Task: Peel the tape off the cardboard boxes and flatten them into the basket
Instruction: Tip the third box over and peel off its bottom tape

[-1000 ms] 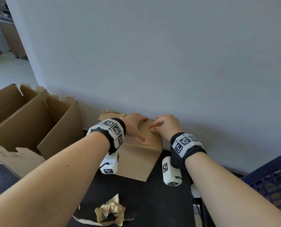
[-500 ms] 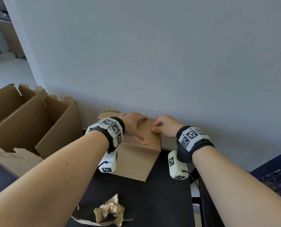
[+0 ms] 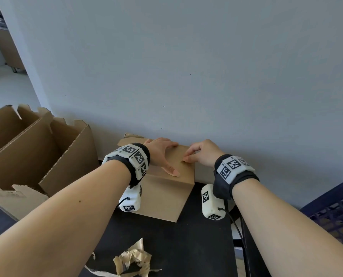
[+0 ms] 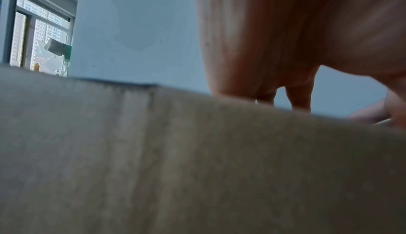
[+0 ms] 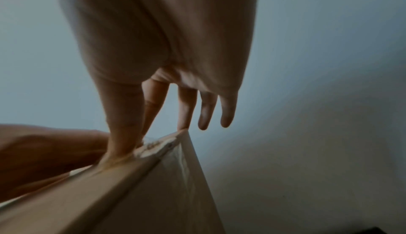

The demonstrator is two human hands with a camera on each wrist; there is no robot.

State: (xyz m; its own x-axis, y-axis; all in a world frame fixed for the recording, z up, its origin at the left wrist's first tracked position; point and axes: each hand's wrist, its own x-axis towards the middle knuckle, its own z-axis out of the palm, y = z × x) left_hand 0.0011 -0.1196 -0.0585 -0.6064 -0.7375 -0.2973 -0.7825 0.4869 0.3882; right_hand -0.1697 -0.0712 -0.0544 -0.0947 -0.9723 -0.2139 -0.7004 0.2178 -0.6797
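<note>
A small closed cardboard box (image 3: 164, 194) stands on the black table against the wall. My left hand (image 3: 165, 157) lies flat on its top with fingers spread, holding it down; the left wrist view shows the palm (image 4: 285, 38) over the box's side (image 4: 175, 168). At the top right edge of the box (image 5: 110, 194), my right hand (image 3: 187, 157) pinches the lifted, torn end of the tape (image 5: 158, 146) between thumb and index finger. Its other fingers (image 5: 205, 114) hang straight past the corner.
Two large open cardboard boxes (image 3: 36, 156) stand to the left. A crumpled wad of peeled tape (image 3: 132, 260) lies on the table (image 3: 196, 246) near me. The dark blue basket (image 3: 336, 212) sits low at the right. The grey wall (image 3: 186, 76) is right behind the box.
My right wrist has swung out to the right while its fingertips stay at the box's top right edge. The left hand has kept its place on the top.
</note>
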